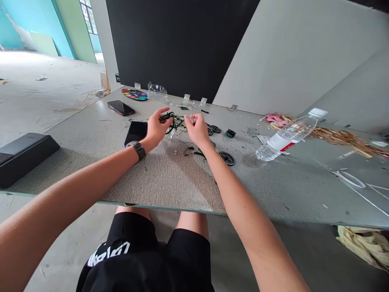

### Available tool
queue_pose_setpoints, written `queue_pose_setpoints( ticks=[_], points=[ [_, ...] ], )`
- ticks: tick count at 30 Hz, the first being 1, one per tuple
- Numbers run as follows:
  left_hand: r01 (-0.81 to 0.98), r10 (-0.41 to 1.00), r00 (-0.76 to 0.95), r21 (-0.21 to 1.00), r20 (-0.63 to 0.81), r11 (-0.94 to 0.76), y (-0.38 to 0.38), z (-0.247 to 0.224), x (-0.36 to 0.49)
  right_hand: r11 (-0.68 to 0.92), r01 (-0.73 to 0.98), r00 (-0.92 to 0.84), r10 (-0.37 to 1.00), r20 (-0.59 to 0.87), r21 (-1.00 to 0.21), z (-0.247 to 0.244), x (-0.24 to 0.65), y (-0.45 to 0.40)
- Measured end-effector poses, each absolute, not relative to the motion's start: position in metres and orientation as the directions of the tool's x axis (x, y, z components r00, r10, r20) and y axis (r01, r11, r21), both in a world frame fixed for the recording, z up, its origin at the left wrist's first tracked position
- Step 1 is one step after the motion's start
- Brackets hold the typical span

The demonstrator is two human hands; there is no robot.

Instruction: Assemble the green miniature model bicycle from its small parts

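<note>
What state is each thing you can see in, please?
Green frame: held in the left hand
Right hand: fingers pinched, contents unclear
Nearest wheel: loose, lying on the table
Far phone: lying flat, screen dark
Near phone: lying flat, screen dark
Bottle: capped, label on
Paint palette: uncovered, colours showing
Watch: strapped on
</note>
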State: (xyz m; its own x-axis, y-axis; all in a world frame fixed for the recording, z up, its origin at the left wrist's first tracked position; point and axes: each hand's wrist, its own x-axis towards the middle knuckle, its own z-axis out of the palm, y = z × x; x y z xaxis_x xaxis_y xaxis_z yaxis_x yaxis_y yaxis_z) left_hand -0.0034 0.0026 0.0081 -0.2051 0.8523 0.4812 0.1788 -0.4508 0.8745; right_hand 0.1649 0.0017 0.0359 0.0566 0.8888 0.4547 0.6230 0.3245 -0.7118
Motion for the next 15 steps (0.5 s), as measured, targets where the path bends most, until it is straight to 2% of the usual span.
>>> queue_pose_setpoints(
  ticks=[2,5,9,15],
  points=[
    [0.054,0.895,-0.202,0.917,0.398,-0.396,0.003,0.010,-0.002,0.319,0.656,-0.034,0.918,0.394,-0.684,0.032,0.170,0.004],
    [-0.061,0.937,-0.168,0.945,0.308,-0.321,-0.002,0.015,-0.001,0.395,0.646,-0.211,0.915,0.345,-0.654,0.027,0.174,0.005],
    [-0.134,0.958,-0.134,0.953,0.254,-0.271,-0.009,0.021,0.001,0.401,0.628,-0.178,0.908,0.379,-0.667,0.026,0.173,0.006],
    [-0.178,0.962,-0.112,0.947,0.251,-0.268,-0.010,0.022,0.000,0.379,0.620,-0.153,0.917,0.368,-0.687,0.026,0.170,0.007]
  ],
)
